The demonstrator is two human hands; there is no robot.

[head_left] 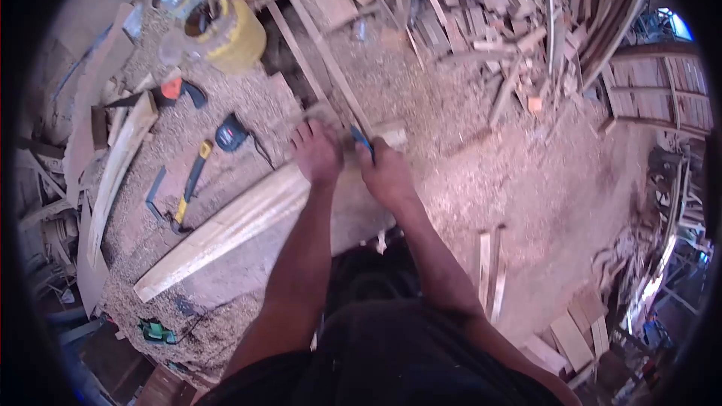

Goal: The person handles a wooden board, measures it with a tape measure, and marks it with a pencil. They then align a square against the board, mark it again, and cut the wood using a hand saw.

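Note:
My left hand [316,152] lies with its fingers spread near the upper end of a long pale wooden piece [226,229], pressing down on the wood there. Just to its right, my right hand [386,173] is closed around a slim blue tool [362,141]; its working end is too small to make out. The wooden piece runs from lower left up beneath both hands. Left of it lie a black tape measure [231,133] and a hammer-like tool with a yellow and black handle [194,184].
Wood shavings cover the ground. A yellow container [235,36] stands at upper left, near an orange-handled tool [173,89]. Scrap wood [481,37] is heaped at upper right. A green power tool [156,332] lies at lower left. Two narrow strips [492,274] lie right of my arm.

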